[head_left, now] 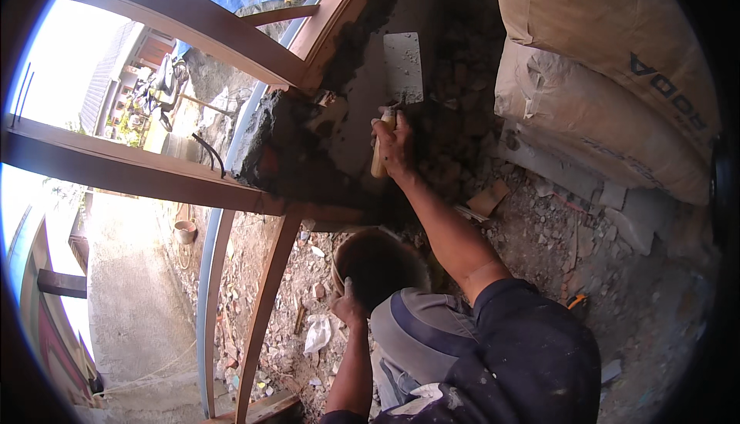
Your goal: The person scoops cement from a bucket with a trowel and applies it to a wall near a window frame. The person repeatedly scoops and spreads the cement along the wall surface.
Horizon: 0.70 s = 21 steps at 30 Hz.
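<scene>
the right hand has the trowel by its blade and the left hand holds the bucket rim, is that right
Not quite: the head view shows the right hand holding the trowel by its handle, not its blade. The left hand does hold the bucket rim.

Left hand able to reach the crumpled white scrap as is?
Probably yes, after letting go: the left hand holds the bucket at its edge, but the white scrap lies nearby on the rubble, nothing visible between them.

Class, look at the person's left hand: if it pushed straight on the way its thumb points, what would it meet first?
Most likely the bucket: the left hand seems to touch its rim, though depth is hard to judge.
</scene>
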Each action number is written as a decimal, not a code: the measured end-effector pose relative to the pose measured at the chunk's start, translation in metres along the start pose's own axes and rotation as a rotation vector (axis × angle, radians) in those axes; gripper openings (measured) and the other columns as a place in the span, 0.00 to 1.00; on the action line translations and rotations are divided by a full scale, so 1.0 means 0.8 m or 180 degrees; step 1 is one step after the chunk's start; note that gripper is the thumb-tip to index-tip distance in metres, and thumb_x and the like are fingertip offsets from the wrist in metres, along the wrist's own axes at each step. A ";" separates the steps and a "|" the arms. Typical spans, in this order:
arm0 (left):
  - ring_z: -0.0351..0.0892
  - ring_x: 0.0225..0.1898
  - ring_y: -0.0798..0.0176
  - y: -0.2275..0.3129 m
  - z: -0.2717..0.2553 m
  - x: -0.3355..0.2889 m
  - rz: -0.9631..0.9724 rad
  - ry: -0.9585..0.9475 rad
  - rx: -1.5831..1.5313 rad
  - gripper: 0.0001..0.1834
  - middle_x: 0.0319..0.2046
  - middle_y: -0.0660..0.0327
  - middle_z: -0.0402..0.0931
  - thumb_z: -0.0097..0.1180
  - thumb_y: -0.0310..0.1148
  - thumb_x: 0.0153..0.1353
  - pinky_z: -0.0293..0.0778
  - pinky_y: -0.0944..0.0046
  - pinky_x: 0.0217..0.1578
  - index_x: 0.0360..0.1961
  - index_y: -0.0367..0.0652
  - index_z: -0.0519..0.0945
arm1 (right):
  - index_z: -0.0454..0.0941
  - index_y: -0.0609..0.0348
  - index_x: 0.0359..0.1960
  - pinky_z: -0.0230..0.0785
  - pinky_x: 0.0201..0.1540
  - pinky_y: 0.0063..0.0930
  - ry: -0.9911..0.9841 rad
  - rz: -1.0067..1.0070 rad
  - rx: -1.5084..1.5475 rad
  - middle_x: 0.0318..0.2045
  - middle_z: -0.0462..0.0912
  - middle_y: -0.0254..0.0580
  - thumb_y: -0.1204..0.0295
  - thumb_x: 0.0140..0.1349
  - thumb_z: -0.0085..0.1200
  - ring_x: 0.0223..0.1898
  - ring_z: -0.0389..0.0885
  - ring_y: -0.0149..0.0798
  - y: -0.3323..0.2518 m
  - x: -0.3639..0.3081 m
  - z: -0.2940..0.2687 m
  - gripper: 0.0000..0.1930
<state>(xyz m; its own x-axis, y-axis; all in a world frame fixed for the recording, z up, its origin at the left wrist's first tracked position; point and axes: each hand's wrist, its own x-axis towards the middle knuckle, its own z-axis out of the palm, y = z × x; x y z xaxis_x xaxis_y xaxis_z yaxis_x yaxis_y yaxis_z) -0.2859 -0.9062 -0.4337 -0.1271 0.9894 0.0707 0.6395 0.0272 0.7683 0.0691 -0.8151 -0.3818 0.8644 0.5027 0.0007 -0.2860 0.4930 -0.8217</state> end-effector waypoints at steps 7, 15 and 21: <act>0.75 0.25 0.65 -0.004 -0.003 0.005 -0.0221 -0.0172 0.0130 0.19 0.24 0.56 0.81 0.65 0.42 0.59 0.72 0.60 0.31 0.31 0.30 0.82 | 0.68 0.54 0.43 0.71 0.24 0.29 -0.0052 0.0604 0.0727 0.26 0.75 0.35 0.60 0.67 0.51 0.21 0.76 0.32 -0.023 0.005 -0.031 0.13; 0.75 0.24 0.64 -0.013 0.004 0.005 -0.0242 -0.0143 -0.0093 0.20 0.22 0.56 0.79 0.65 0.42 0.59 0.72 0.59 0.30 0.27 0.31 0.80 | 0.71 0.53 0.39 0.71 0.26 0.28 -0.0233 0.0259 0.0474 0.29 0.73 0.35 0.53 0.68 0.52 0.23 0.75 0.32 -0.023 0.096 -0.017 0.16; 0.75 0.24 0.63 0.004 0.003 0.004 -0.0220 -0.0059 0.0108 0.21 0.22 0.55 0.79 0.65 0.43 0.59 0.72 0.58 0.30 0.27 0.31 0.80 | 0.73 0.54 0.41 0.70 0.24 0.26 -0.0886 0.0626 0.0322 0.26 0.73 0.33 0.55 0.68 0.53 0.21 0.75 0.29 -0.046 0.062 -0.006 0.15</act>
<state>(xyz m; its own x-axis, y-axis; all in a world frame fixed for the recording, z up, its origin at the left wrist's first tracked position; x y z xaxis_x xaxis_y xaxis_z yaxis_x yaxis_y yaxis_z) -0.2826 -0.9023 -0.4326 -0.1579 0.9874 0.0062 0.6550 0.1000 0.7489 0.1244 -0.8113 -0.3544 0.6470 0.7624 0.0147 -0.4874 0.4282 -0.7610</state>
